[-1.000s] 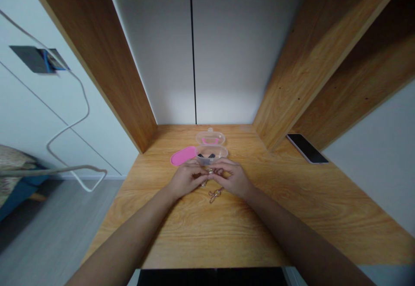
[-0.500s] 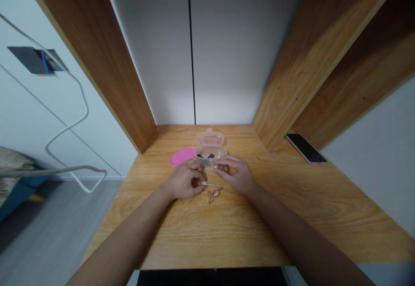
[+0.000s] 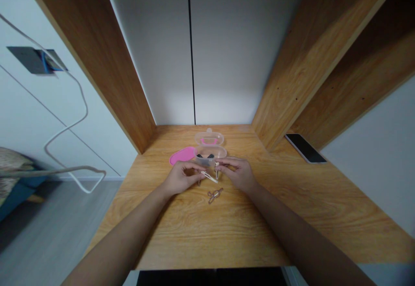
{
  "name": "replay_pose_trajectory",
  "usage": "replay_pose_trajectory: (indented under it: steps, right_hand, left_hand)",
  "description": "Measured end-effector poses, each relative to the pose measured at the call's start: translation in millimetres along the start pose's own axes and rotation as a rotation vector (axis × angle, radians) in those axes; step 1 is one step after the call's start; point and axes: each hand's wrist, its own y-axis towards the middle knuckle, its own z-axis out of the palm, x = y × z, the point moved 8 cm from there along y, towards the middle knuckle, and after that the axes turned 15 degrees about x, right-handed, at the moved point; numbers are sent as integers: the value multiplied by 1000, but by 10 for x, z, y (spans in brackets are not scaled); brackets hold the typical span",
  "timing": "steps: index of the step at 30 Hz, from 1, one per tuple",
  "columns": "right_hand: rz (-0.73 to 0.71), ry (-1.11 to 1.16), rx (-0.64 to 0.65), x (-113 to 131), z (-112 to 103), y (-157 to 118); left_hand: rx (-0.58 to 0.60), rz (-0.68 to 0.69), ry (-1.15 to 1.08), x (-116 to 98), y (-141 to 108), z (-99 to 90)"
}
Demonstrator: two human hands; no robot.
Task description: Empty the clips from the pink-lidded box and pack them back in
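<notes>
My left hand (image 3: 182, 176) pinches a slim pale hair clip (image 3: 210, 176) that points right and slightly down. Between the fingertips of my right hand (image 3: 236, 172) hangs a second light-coloured hair clip (image 3: 217, 171), its tip close to the first one. Just below both hands, a rose-gold metal clip (image 3: 214, 195) lies on the wooden desk (image 3: 194, 229). A small brownish piece (image 3: 199, 183) shows partly beneath my left fingers; its kind is unclear. Behind my hands stands a clear oval plastic box (image 3: 220, 152), open, with dark items (image 3: 210, 156) inside.
The box's clear lid (image 3: 209, 135), with a pink part, is folded back behind it. A pink oval tray or cover (image 3: 181, 154) lies left of the box. At the right, a phone (image 3: 305, 148) rests near wooden panels. A white cable (image 3: 84, 104) hangs at the left.
My left hand has raised its clip and turned it at a slant. The clip in my right hand now hangs downward, more visible. The small brownish piece is now below my left fingers.
</notes>
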Motion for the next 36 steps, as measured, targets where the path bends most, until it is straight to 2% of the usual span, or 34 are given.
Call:
replay_pose_trajectory:
  steps: [5,12,16,24,36]
  right_hand:
    - [18,56,57,13,36,23]
    - [89,156,53,-73,112,7]
    - [157,279,38,-191,147,-17]
    - [232,497,76,-261,248,-16]
    - [280,592,143,-230,304,-3]
  left_hand:
    - [-4,72,-150,-48,37,-30]
    - [-13,-98,-555,165,40,76]
    - [-62,-130,-557,206,35,48]
    - [-53,-162,-555,196,33,59]
    - [-71,-206,-557,191,23,54]
